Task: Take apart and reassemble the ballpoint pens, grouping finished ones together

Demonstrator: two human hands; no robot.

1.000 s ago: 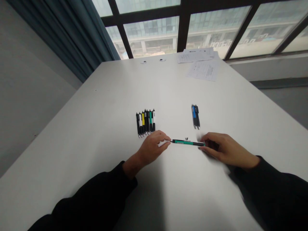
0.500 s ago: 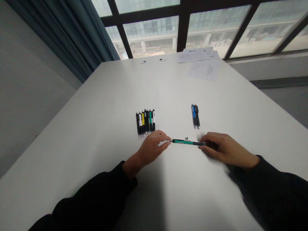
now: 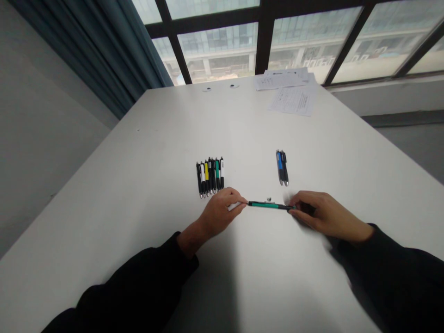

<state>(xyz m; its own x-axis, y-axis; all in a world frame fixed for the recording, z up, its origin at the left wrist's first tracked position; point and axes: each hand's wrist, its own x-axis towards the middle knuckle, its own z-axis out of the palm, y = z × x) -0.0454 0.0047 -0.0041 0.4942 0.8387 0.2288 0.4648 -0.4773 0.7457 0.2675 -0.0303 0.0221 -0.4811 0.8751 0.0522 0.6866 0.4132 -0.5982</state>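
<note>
A green and black pen (image 3: 267, 205) lies level between my two hands. My left hand (image 3: 220, 210) pinches its left end between thumb and fingertips. At the other end, my right hand (image 3: 317, 213) has its fingers closed on the black grip, slightly blurred. A tiny metallic piece (image 3: 269, 199) lies on the table just beyond the pen's middle. Beyond my left hand sits a row of several pens (image 3: 210, 175), black, white, yellow and green. Two pens, one blue and black (image 3: 280, 167) and one black (image 3: 285, 167), lie side by side beyond my right hand.
The white table (image 3: 156, 162) reaches to the window. Paper sheets (image 3: 291, 99) lie at its far right edge, and two small round fittings (image 3: 208, 89) are near the far edge. A dark curtain (image 3: 104, 51) hangs at the left.
</note>
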